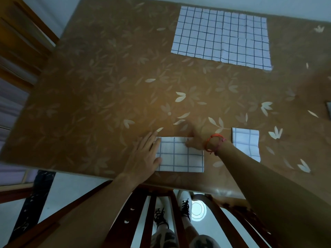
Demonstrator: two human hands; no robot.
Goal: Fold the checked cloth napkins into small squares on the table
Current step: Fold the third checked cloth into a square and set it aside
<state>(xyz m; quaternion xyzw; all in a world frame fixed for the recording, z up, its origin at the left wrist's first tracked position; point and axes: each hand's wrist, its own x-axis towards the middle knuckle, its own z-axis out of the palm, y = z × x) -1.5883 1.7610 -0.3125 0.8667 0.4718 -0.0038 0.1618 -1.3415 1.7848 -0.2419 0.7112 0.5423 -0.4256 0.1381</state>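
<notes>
A partly folded checked napkin lies near the table's front edge. My left hand lies flat with straight fingers on its left side. My right hand, with a red cord at the wrist, presses on the napkin's far right corner; its fingers are partly blurred. A small folded checked square sits to the right of my right forearm. A large unfolded checked napkin lies spread flat at the far side of the table.
The table has a brown cover with a pale leaf pattern. A wooden chair back stands against the front edge, below my arms. A dark object shows at the right border.
</notes>
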